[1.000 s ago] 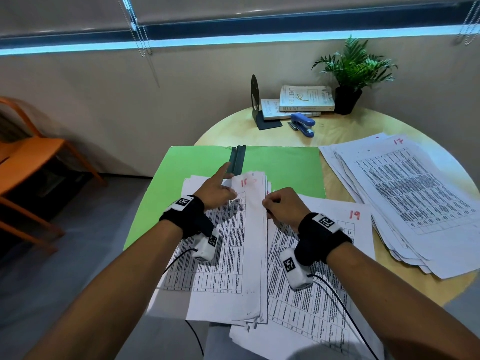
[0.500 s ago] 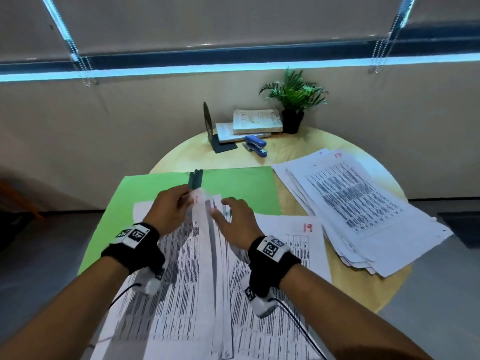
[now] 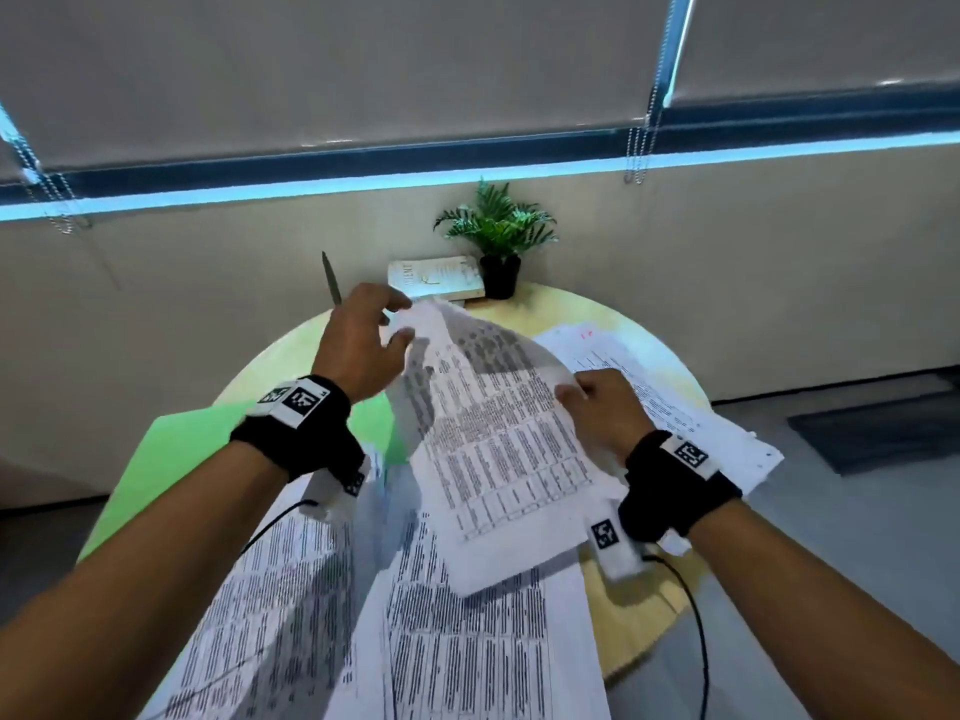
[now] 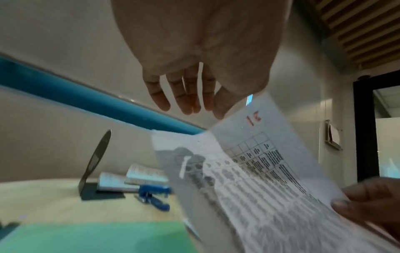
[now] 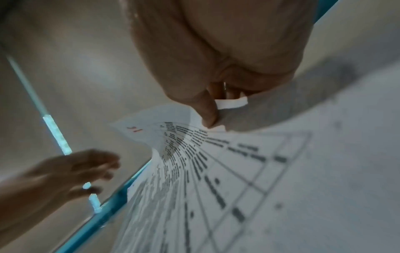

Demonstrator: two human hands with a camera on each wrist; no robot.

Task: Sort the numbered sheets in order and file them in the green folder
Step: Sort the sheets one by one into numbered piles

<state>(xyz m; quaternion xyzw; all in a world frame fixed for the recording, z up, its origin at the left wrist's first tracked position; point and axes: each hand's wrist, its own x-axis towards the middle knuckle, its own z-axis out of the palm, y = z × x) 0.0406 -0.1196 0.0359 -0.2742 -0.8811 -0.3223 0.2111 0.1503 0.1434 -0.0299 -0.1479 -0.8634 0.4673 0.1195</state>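
Still mid-sort, by the looks of it: a numbered sheet [image 3: 498, 439] is held up in the air at centre frame, pinched at its right edge by the right hand [image 3: 605, 407], while the left hand [image 3: 358, 345] is spread loose at the top corner with nothing gripped. The green folder [image 3: 171, 475] lies open on the tabletop [image 3: 644, 610] at lower left. Next, the red number probably needs reading so the right pile can be picked.

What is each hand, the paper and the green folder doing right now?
Right hand: pinching the lifted sheet's edge.
Left hand: fingers loose at the sheet's top corner, no clear grip.
Lifted sheet: in the air, curved.
Green folder: open, flat on the table.
Stapler: lying untouched.
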